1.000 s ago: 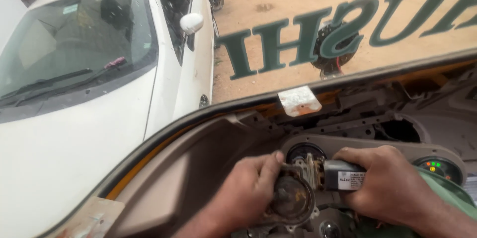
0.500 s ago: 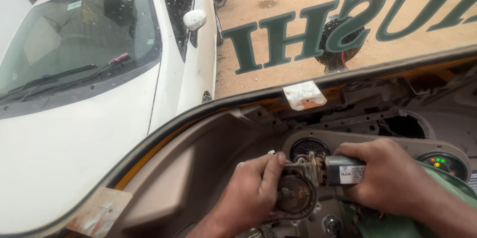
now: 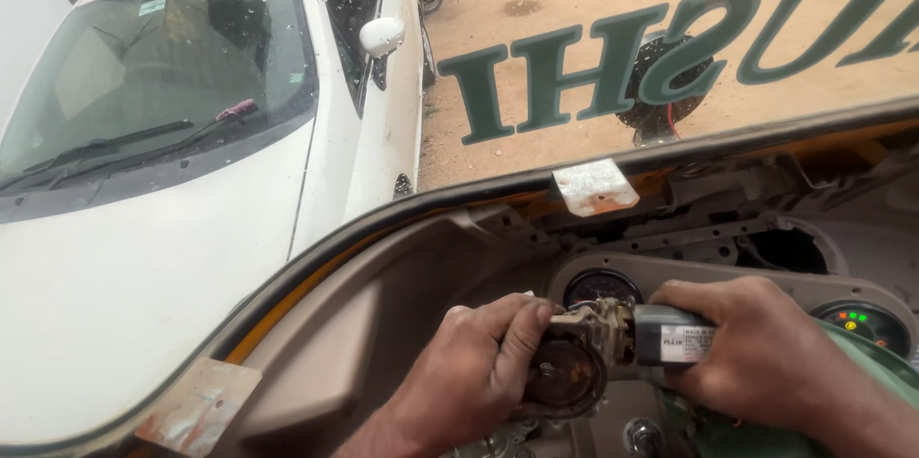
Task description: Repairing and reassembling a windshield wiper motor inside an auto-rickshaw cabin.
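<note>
While both hands clamp it at 6 o'clock before the dashboard (image 3: 431, 257), the small motor (image 3: 613, 348), likely heavy, rigid and greasy, sits with left hand (image 3: 474, 377) on its round gear housing and right hand (image 3: 766, 362) around its cylindrical body.

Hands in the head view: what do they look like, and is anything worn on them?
Both the left hand and the right hand are bare: no gloves, rings or watch show. Fingers and knuckles look smudged with dark grime. The wrists show no sleeve before the picture's edge.
</note>
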